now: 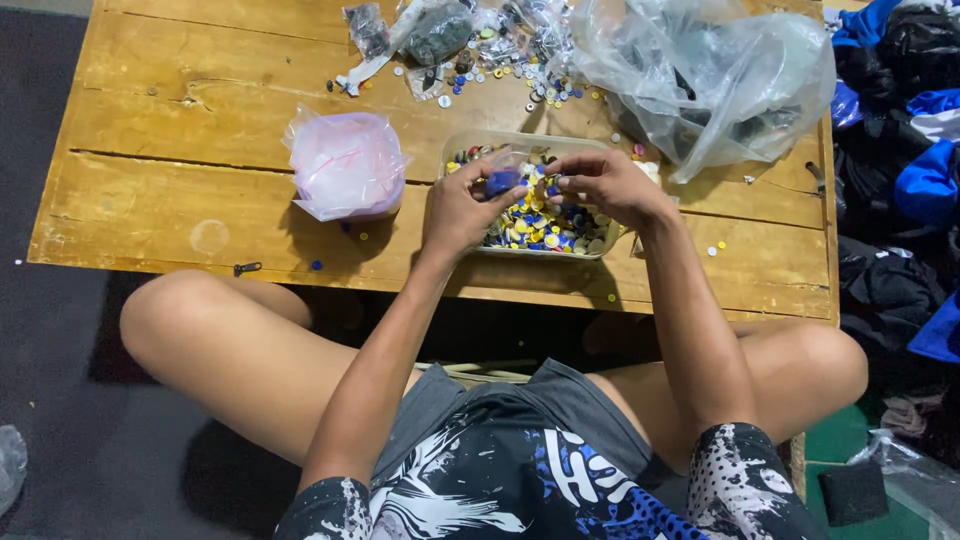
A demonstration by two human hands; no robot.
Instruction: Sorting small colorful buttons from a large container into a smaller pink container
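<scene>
Patterned shorts (520, 480) and bare knees are filling the bottom of the view, with the person sitting cross-legged at a low wooden table (150, 190). Both hands are hovering over a clear plastic tub (600, 245) of mixed yellow, blue and white buttons at the table's near edge. The left hand (462, 205) is curling its fingers around a small clear bag (503, 180) with blue pieces inside, pinching it between thumb and fingertips. The right hand (605, 185) is holding its fingertips pressed together at the bag's mouth, possibly gripping a button, though that is too small to tell. A pink-tinted bag (345, 165) is sitting just left of the tub. Loose buttons (545, 90) and a large crumpled clear bag (710, 75) are lying farther back.
</scene>
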